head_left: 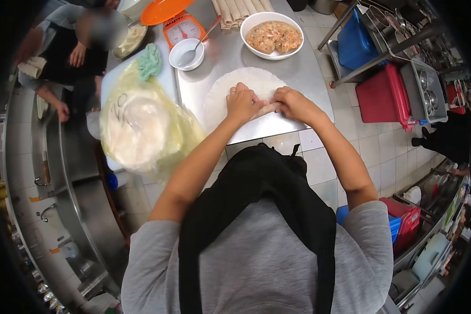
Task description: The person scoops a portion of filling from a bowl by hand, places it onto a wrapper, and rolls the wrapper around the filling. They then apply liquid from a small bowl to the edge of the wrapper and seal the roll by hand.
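Observation:
A thin round white wrapper (220, 94) lies flat near the front edge of the steel table. Its near right edge is folded over into a narrow roll (265, 110). My left hand (242, 104) rests on the wrapper, its fingers curled at the left part of the roll. On the roll's right end, the fingers of my right hand (296, 104) are closed. Any filling inside is hidden. Beyond my hands stands a white bowl of orange-flecked minced filling (275, 39). A small white bowl (183, 62) with a spoon (189, 54) is to the left.
Finished rolls (239, 10) lie in a row at the back beside an orange scale (184, 29). On the left, a yellowish plastic bag (180, 131) with a stack of wrappers covers a white board (110, 81). Another person (63, 52) stands at far left. Racks with a red bin (374, 97) are right.

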Available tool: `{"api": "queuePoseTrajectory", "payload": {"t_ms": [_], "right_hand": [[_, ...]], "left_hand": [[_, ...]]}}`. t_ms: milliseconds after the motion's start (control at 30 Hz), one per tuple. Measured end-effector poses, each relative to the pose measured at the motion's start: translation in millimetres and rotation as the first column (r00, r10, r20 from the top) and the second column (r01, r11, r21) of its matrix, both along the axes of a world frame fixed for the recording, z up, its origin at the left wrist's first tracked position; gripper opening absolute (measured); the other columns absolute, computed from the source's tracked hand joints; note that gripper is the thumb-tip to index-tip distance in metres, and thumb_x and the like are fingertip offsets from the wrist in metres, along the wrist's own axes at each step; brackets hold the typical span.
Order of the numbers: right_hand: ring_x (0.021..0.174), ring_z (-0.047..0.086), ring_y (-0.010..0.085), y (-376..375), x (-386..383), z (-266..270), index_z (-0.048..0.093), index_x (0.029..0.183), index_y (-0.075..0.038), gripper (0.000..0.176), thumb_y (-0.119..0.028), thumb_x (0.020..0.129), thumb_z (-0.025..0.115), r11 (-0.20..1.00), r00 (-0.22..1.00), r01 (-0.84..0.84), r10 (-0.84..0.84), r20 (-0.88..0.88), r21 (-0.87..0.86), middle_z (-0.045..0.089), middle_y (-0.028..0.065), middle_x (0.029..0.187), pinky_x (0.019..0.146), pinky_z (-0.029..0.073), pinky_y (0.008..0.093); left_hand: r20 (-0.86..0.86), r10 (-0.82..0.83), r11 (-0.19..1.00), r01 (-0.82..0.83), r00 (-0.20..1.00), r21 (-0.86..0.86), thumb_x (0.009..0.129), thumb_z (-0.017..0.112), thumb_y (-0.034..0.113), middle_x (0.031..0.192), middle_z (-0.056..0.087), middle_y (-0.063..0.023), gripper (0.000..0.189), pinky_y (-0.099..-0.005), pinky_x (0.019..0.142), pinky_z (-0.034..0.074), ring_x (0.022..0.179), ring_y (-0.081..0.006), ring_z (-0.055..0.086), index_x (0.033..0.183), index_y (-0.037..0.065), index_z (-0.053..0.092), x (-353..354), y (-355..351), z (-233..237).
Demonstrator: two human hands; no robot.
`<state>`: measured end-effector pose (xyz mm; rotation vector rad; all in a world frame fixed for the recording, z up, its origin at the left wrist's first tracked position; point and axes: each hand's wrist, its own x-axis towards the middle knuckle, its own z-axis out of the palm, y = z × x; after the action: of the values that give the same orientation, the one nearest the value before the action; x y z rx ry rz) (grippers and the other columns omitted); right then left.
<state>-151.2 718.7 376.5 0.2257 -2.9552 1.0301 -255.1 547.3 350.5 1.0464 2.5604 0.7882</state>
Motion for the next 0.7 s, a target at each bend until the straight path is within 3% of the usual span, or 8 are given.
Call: {"api": "queuePoseTrajectory", "payload": {"t_ms": [133, 200, 267, 300, 367, 400, 467, 700], "right_hand": [[0.097, 0.056, 0.0311, 2, 3, 5, 0.065, 0.096, 0.001, 0.029, 0.0, 0.067, 0.069, 1.0, 1.0, -0.001, 0.001, 0.026, -0.016, 0.062, 0.0148, 0.096, 0.087, 0.046, 0.0364], [0.098, 0.056, 0.0316, 3, 2, 11, 0.065, 0.096, 0.0, 0.029, 0.0, 0.067, 0.069, 0.978, 0.988, 0.087, -0.06, 0.142, -0.191, 0.062, 0.0157, 0.097, 0.089, 0.045, 0.0364], [0.098, 0.056, 0.0318, 5, 1, 20, 0.065, 0.095, 0.0, 0.028, 0.0, 0.067, 0.069, 0.977, 0.992, 0.115, -0.105, 0.064, -0.178, 0.062, 0.0159, 0.097, 0.089, 0.045, 0.0369], [0.098, 0.056, 0.032, 5, 1, 23, 0.065, 0.095, 0.0, 0.028, -0.001, 0.067, 0.069, 0.972, 0.988, 0.153, -0.157, -0.01, -0.178, 0.062, 0.0161, 0.098, 0.089, 0.045, 0.0373], [0.098, 0.056, 0.0322, -11, -3, 24, 0.065, 0.094, 0.0, 0.027, -0.001, 0.068, 0.069, 0.984, 0.994, 0.085, -0.095, -0.06, -0.154, 0.062, 0.0158, 0.098, 0.089, 0.045, 0.0376], [0.099, 0.056, 0.0323, -23, -6, 24, 0.065, 0.094, 0.0, 0.027, -0.002, 0.068, 0.069, 0.993, 0.994, 0.013, -0.025, -0.103, -0.116, 0.061, 0.0154, 0.099, 0.089, 0.045, 0.0379], [0.096, 0.056, 0.0317, -50, -14, 18, 0.065, 0.094, 0.0, 0.026, -0.004, 0.068, 0.07, 0.984, 0.992, -0.079, 0.063, -0.106, -0.159, 0.06, 0.0142, 0.095, 0.087, 0.045, 0.039], [0.094, 0.056, 0.0308, -81, -25, -15, 0.066, 0.093, 0.0, 0.024, -0.003, 0.069, 0.069, 0.99, 0.991, -0.137, 0.137, -0.004, -0.033, 0.06, 0.014, 0.091, 0.082, 0.047, 0.0392]], "left_hand": [[-0.011, 0.056, 0.993, -0.056, 0.998, -0.101, 0.068, 0.077, 0.036, 0.101, 0.054, -0.0073, 0.026, -0.0422, 0.084, 0.04, 0.102, -0.0297, 0.048, 0.073, 0.011, 0.069, 8, 6, 12], [-0.005, 0.066, 0.99, -0.066, 0.998, -0.124, 0.068, 0.077, 0.036, 0.103, 0.054, -0.0078, 0.027, -0.0423, 0.086, 0.039, 0.104, -0.0301, 0.047, 0.073, 0.011, 0.069, 4, 6, 12], [0.178, 0.058, 0.994, -0.073, 0.982, 0.076, 0.07, 0.076, 0.027, 0.102, 0.057, -0.0097, 0.019, -0.039, 0.086, 0.043, 0.1, -0.0269, 0.054, 0.073, 0.009, 0.069, -10, 0, 2], [0.177, 0.066, 0.994, -0.081, 0.982, 0.077, 0.07, 0.076, 0.027, 0.102, 0.057, -0.0097, 0.019, -0.039, 0.086, 0.043, 0.1, -0.0269, 0.054, 0.073, 0.009, 0.069, -18, -11, 5], [0.294, -0.131, 0.931, 0.015, 0.947, 0.366, 0.072, 0.075, 0.01, 0.085, 0.065, -0.0065, 0.013, -0.0257, 0.068, 0.047, 0.075, -0.0115, 0.059, 0.083, 0.005, 0.072, -38, -40, 17], [0.296, -0.129, 0.934, 0.015, 0.946, 0.358, 0.072, 0.075, 0.01, 0.085, 0.065, -0.0065, 0.013, -0.0257, 0.068, 0.047, 0.075, -0.0115, 0.059, 0.083, 0.005, 0.072, -39, -48, 22], [0.382, -0.021, 1.0, 0.016, 0.924, 0.017, 0.072, 0.07, 0.001, 0.074, 0.068, -0.0095, 0.009, -0.0258, 0.065, 0.051, 0.067, -0.0139, 0.064, 0.08, 0.004, 0.072, -34, -62, 32], [0.25, 0.008, 0.991, -0.04, 0.968, 0.125, 0.07, 0.069, 0.0, 0.073, 0.067, -0.0119, 0.012, -0.0293, 0.062, 0.049, 0.064, -0.0169, 0.062, 0.082, 0.002, 0.071, -10, -73, 23]]}}
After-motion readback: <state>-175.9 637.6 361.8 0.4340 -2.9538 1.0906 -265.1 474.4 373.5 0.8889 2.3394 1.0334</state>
